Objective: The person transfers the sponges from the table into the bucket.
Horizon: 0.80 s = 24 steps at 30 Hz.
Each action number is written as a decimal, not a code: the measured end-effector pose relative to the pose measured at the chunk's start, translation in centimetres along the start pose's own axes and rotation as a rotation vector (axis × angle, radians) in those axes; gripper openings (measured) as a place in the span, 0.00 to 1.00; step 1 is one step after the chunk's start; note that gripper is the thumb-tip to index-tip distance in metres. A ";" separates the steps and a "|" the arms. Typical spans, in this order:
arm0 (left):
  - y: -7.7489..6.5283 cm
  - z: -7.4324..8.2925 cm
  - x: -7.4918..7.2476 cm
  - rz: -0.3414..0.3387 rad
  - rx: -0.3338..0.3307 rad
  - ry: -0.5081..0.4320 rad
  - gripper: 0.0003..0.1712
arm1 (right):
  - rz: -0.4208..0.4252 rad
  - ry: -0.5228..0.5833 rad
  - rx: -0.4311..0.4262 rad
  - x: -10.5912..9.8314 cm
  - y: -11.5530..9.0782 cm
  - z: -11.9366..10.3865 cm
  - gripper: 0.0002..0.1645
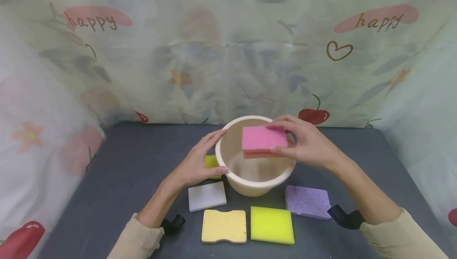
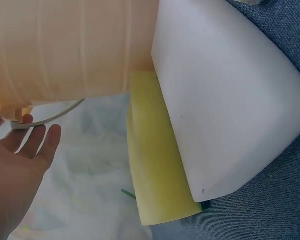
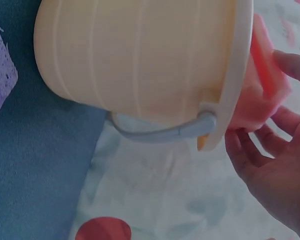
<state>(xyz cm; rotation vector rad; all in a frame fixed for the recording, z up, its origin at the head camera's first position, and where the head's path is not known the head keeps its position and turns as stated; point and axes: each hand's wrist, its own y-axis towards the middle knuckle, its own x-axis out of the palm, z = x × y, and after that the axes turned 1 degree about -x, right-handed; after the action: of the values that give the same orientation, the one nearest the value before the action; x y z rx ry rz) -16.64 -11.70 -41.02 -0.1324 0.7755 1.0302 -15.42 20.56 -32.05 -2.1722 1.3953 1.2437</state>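
Observation:
A cream bucket [image 1: 259,184] stands upright on the dark table, its pale handle [image 3: 165,134] hanging down along the side. My left hand [image 1: 195,163] grips the bucket's left rim, thumb toward the front and fingers spread toward the back. Over the bucket's mouth, my right hand [image 1: 303,142] holds a pink sponge [image 1: 262,138] by its right end, thumb in front and fingers behind. An orange-pink layer shows under the sponge's pink top. Below my left hand lie a white sponge [image 1: 208,196] and a partly hidden yellow-green sponge [image 2: 157,155].
In front of the bucket lie a pale yellow sponge [image 1: 223,226] with notched sides and a bright yellow sponge [image 1: 271,225]. A speckled purple sponge [image 1: 308,202] is at the bucket's right front. Patterned cloth [image 1: 228,72] hangs behind the table [image 1: 135,164] and along both sides.

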 end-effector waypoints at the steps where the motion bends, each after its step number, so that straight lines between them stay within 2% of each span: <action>1: 0.0 0.0 0.0 0.001 0.001 0.000 0.55 | -0.002 -0.003 0.002 0.1 0.1 0.0 0.32; 11: 0.1 0.2 0.0 0.003 -0.002 -0.004 0.54 | -0.039 -0.075 0.009 1.0 1.2 -0.5 0.37; 24: 0.2 0.1 0.2 -0.019 -0.036 -0.010 0.54 | -0.091 -0.130 0.188 2.5 2.7 -0.8 0.37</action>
<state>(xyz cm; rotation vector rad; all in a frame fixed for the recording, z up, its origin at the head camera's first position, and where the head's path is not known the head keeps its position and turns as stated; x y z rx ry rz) -16.71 -11.40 -41.01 -0.1646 0.7459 1.0267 -16.84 17.18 -32.93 -1.9693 1.2908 1.1497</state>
